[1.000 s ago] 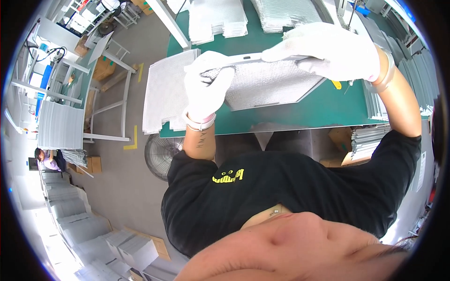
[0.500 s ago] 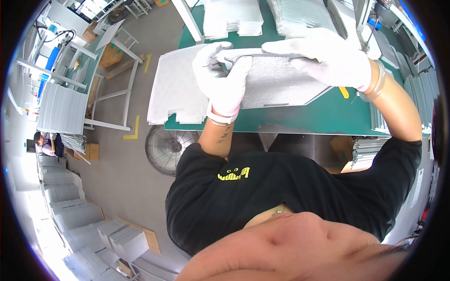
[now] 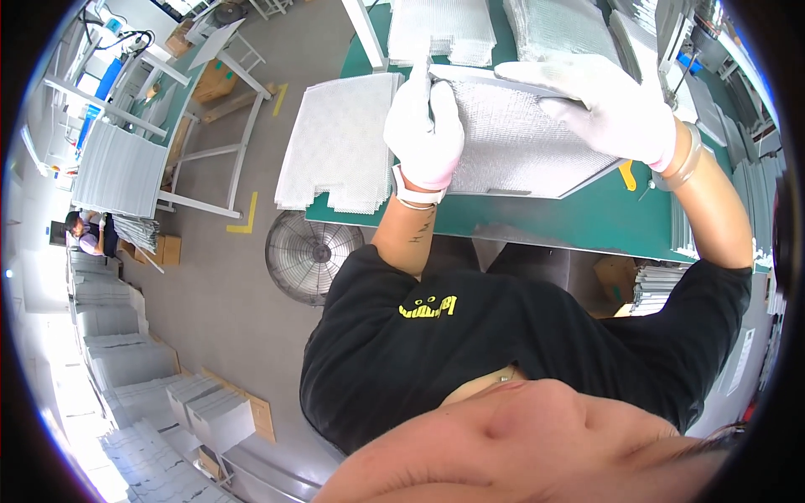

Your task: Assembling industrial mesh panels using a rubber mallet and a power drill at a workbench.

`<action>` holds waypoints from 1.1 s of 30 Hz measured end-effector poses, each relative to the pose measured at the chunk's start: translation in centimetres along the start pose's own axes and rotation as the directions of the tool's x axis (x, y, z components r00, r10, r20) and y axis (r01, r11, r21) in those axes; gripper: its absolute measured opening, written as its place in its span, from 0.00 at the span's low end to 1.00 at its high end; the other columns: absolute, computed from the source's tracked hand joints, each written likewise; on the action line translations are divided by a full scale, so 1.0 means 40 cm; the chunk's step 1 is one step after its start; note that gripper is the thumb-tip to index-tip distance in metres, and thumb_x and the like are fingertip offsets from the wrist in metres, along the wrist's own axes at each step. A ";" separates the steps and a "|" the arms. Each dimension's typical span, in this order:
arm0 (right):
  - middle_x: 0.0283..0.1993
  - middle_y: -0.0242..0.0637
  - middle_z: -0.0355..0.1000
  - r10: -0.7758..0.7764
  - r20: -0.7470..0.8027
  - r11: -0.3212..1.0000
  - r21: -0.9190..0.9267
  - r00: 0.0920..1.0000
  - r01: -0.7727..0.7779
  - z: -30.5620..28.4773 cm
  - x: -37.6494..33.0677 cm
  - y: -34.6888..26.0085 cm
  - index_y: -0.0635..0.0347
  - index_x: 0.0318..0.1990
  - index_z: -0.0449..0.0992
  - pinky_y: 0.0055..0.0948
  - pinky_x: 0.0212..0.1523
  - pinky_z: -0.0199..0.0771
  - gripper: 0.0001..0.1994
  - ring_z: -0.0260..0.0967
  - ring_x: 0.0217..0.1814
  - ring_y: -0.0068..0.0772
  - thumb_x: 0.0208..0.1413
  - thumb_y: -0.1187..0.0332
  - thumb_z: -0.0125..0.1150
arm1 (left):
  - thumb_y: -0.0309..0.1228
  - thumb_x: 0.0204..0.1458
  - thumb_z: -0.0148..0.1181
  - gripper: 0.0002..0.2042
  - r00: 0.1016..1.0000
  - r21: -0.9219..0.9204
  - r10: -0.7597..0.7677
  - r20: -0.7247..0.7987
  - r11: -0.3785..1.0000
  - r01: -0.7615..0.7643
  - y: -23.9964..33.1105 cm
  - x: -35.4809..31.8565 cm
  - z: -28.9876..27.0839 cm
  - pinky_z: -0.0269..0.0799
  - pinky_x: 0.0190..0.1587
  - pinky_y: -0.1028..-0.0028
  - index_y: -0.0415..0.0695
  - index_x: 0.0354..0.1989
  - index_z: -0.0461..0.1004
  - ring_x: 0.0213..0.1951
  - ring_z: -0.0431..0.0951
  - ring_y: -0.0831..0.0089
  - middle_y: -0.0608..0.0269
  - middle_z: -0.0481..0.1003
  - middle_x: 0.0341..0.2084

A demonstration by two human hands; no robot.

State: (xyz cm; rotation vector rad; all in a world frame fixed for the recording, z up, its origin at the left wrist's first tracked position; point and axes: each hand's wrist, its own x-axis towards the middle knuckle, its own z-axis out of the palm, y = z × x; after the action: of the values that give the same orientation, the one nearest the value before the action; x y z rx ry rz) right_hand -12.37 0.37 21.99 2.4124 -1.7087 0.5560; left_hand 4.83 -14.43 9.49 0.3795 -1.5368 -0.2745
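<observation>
Head camera: a green tabletop (image 3: pixel 612 211) spans the worker's front, and above it a silver mesh panel (image 3: pixel 524 142) is held between two white-gloved hands; whether its near edge touches the surface cannot be told. Just left lies a stack of pale mesh sheets (image 3: pixel 335 138), with a second stack (image 3: pixel 443 32) and a third (image 3: pixel 558 38) beyond the panel. The right hand (image 3: pixel 599 105) has its fingers clamped on the far edge, thumb beneath; the left hand (image 3: pixel 425 126) has its fingers closed around the left edge near the far corner. A grey strip (image 3: pixel 474 77) lines the far edge, and a yellow tool (image 3: pixel 627 175) lies just beside the panel's right corner. Edging looks largely in place on this panel, not yet released, while the stacked sheets, showing none, appear unworked.
</observation>
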 end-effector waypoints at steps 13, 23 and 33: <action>0.47 0.52 0.77 -0.119 0.079 0.993 0.024 0.990 0.117 -0.032 0.060 -0.016 0.62 0.57 0.76 0.38 0.51 0.75 0.20 0.75 0.49 0.52 0.56 0.68 0.60 | 0.17 0.52 0.63 0.14 0.979 -0.594 -0.134 0.153 0.780 0.199 -0.035 -0.017 0.006 0.72 0.39 0.78 0.38 0.47 0.74 0.36 0.74 0.79 0.62 0.74 0.41; 0.47 0.42 0.79 -0.125 -0.371 0.965 -0.259 0.920 0.027 -0.115 -0.105 -0.025 0.63 0.57 0.75 0.30 0.46 0.77 0.17 0.78 0.40 0.36 0.61 0.73 0.60 | 0.20 0.59 0.54 0.15 0.954 -0.432 -0.125 0.273 0.870 0.237 -0.071 -0.025 0.007 0.70 0.40 0.78 0.37 0.54 0.65 0.36 0.72 0.77 0.60 0.71 0.37; 0.50 0.49 0.76 0.902 -0.432 -0.031 -0.021 -0.019 -0.999 0.358 -0.869 0.343 0.53 0.59 0.75 0.44 0.54 0.75 0.24 0.75 0.51 0.51 0.55 0.57 0.62 | 0.37 0.60 0.62 0.27 0.375 -0.631 0.541 0.753 0.431 0.644 0.095 0.204 0.154 0.77 0.54 0.66 0.37 0.64 0.65 0.53 0.79 0.63 0.51 0.77 0.50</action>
State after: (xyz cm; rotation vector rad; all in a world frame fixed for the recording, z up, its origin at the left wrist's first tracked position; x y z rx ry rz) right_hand -32.07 21.72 -5.52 0.3201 -2.8001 0.5675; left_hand -1.39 -14.69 18.47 -0.8697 -2.1708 -1.6354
